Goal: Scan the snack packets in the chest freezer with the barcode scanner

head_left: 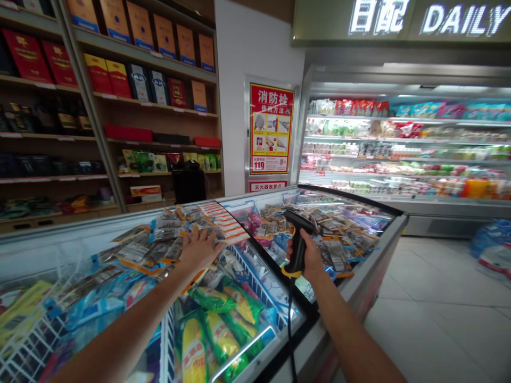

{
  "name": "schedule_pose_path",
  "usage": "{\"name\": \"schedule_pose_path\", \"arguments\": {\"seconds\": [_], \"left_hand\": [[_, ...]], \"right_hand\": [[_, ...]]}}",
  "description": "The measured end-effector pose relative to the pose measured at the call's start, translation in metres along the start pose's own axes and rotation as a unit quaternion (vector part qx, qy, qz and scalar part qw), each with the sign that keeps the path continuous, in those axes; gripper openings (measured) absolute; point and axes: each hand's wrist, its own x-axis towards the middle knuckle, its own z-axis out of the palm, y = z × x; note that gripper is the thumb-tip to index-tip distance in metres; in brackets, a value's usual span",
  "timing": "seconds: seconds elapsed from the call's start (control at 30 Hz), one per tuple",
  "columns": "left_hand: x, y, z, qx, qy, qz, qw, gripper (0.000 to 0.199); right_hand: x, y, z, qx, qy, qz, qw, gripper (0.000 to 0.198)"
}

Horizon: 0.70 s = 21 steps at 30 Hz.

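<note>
My left hand (200, 249) lies with fingers spread on a pile of clear snack packets (138, 247) with orange and blue edges, on top of the chest freezer (259, 242). Beside its fingertips is an orange-and-white striped bag (224, 221). A black handheld barcode scanner (296, 250) with yellow trim is gripped in my right hand (312, 258); its head points left and its cable (291, 330) hangs down. More of the same kind of packets (337, 254) lie on the freezer's right part, behind and beside the scanner.
Inside the freezer are bags of corn (219, 335) and white wire baskets (166, 346). Shelves of boxes and bottles (147, 98) stand at the left. A lit refrigerated display (403, 154) lines the back right. Wrapped blue bottles (495, 247) stand on the tiled floor (431, 314).
</note>
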Motion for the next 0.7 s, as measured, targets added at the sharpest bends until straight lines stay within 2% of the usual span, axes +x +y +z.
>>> {"name": "schedule_pose_path", "arguments": {"seconds": [0.1,0.17,0.33,0.47,0.57,0.7], "left_hand": [[0.009,0.007,-0.005,-0.010,0.007,-0.005,1.000,0.052],[0.017,0.005,-0.013,-0.027,-0.010,-0.010,1.000,0.046],[0.045,-0.017,-0.025,-0.076,-0.072,-0.107,0.989,0.044],[0.055,-0.031,-0.021,-0.061,-0.113,-0.085,0.988,0.056],[0.053,-0.035,-0.021,-0.050,-0.125,-0.091,0.987,0.052],[0.055,-0.039,-0.019,-0.066,-0.091,-0.065,0.992,0.043]], "right_hand": [[0.000,0.000,0.000,-0.006,-0.003,-0.002,1.000,0.028],[0.001,0.001,-0.001,-0.011,-0.004,-0.007,1.000,0.028],[-0.002,0.000,0.001,-0.012,0.008,-0.014,1.000,0.027],[-0.003,-0.001,0.003,-0.014,0.014,-0.011,1.000,0.025],[-0.003,-0.001,0.004,-0.016,0.015,-0.008,1.000,0.025],[-0.003,-0.001,0.004,-0.017,0.018,-0.004,1.000,0.025]]}}
